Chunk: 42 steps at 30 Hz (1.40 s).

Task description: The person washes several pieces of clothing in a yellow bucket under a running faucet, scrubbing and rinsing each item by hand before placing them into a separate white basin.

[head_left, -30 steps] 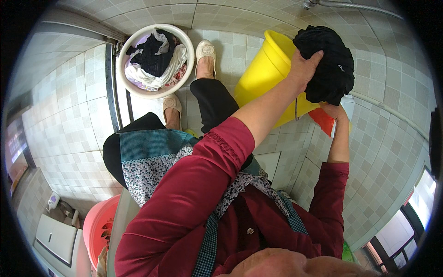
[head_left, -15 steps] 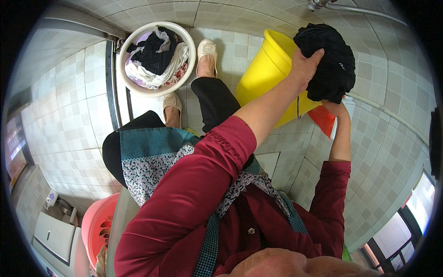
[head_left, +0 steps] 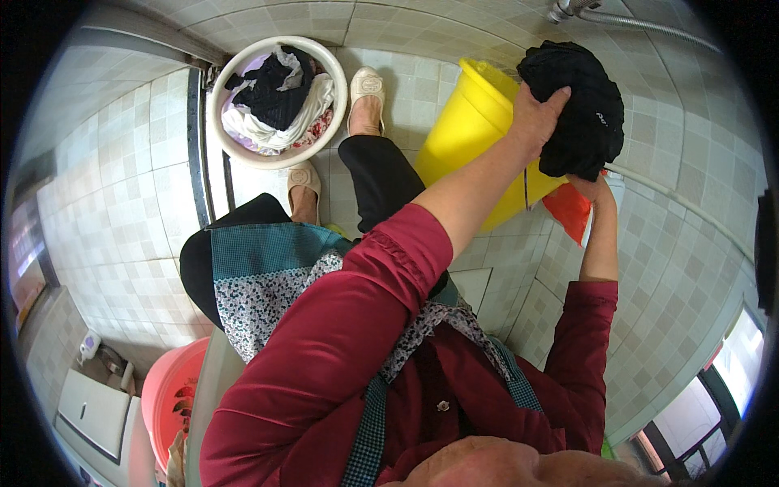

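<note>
A bunched black garment [head_left: 599, 105] with small white lettering hangs at the upper right, over the far side of a tall yellow bucket [head_left: 456, 122]. My left hand [head_left: 542, 122] grips its near left side, with the thumb on top of the cloth and the other fingers partly hidden. From below, my right hand [head_left: 591, 190] holds the garment's lower edge, and most of its fingers are covered by the cloth. Just beside that hand, between it and the bucket, is a red sheet-like item [head_left: 568, 213]. The bucket's inside is mostly out of sight.
A white round basin [head_left: 340, 89] of black, white and patterned laundry stands by my foot [head_left: 367, 105]. At the lower left are a pink tub [head_left: 154, 390] and a white lidded unit [head_left: 93, 414]. A metal hose [head_left: 649, 24] runs along the wall at the upper right.
The yellow bucket has shifted slightly toward me. Both hands and the black garment stay in nearly the same place.
</note>
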{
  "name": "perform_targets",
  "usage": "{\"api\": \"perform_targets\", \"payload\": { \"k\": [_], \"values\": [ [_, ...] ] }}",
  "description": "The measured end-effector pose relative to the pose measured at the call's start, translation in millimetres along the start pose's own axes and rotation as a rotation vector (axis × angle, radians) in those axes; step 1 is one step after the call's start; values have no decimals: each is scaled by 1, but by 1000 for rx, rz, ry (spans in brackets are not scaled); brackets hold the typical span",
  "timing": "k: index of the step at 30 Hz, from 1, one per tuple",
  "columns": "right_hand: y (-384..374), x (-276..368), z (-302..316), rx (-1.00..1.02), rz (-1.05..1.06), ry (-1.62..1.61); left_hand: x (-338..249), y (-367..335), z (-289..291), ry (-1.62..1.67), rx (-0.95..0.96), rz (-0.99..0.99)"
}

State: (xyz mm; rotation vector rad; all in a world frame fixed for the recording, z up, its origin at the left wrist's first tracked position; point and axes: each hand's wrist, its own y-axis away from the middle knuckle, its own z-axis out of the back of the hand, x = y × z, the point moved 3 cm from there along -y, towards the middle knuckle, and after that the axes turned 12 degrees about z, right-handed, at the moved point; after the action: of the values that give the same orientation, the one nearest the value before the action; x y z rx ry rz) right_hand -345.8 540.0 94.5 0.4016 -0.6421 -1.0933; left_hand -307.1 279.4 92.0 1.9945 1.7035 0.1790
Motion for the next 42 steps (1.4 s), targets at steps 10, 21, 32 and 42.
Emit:
{"api": "perform_targets", "payload": {
  "k": [10, 21, 32, 42],
  "values": [
    [22, -30, -100, 147, -282, 95, 15, 15, 25, -279, -102, 71],
    [123, -47, -197, 25, -110, -204, 18, 47, 36, -101, -43, 132],
    [217, -82, -241, -158, -196, -324, 38, 74, 44, -128, -33, 209],
    [257, -108, -271, -253, -288, -283, 27, 96, 54, -266, -49, 171]
  ]
}}
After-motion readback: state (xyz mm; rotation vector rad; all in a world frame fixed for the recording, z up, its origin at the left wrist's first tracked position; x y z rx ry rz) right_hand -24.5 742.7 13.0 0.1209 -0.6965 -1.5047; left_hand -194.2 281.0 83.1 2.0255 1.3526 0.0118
